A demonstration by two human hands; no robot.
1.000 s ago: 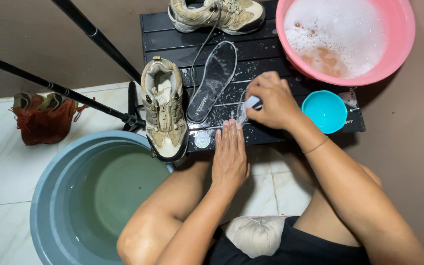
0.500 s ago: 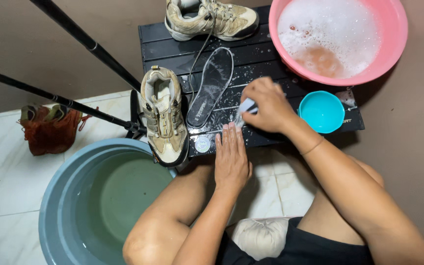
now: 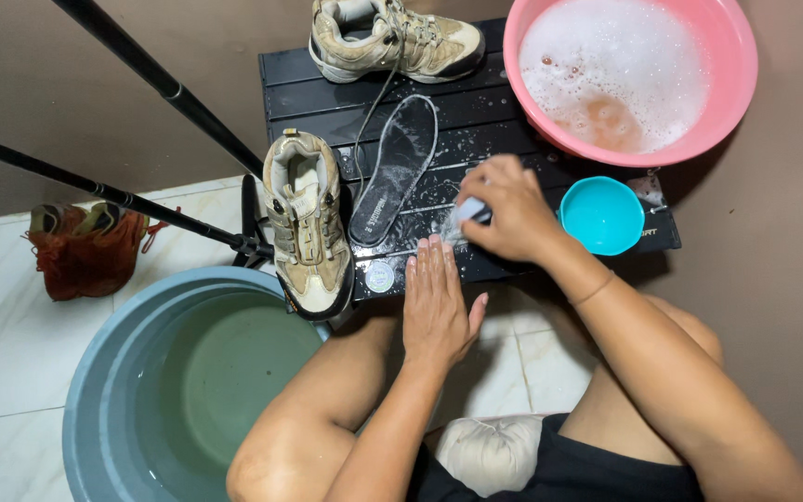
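My right hand (image 3: 513, 216) is closed around a small white and blue brush (image 3: 468, 212), pressed against the wet black slatted table (image 3: 476, 107). My left hand (image 3: 437, 299) lies flat, fingers together, on the table's front edge just below the brush; I cannot see anything under it. A dark insole (image 3: 397, 172) lies on the table to the left of both hands. One tan shoe (image 3: 307, 223) sits at the table's left edge, and a second tan shoe (image 3: 392, 37) stands at the back.
A pink basin (image 3: 743, 70) of soapy water stands at the back right, with a small teal bowl (image 3: 603, 216) beside my right wrist. A large blue-grey tub (image 3: 81, 409) of water is on the floor at left. Black tripod legs (image 3: 141, 70) cross the left side, near a red-brown bag (image 3: 85, 251).
The right hand has shifted slightly over the wet table with the brush. The left hand has stayed flat at the table's edge. The view has moved a little.
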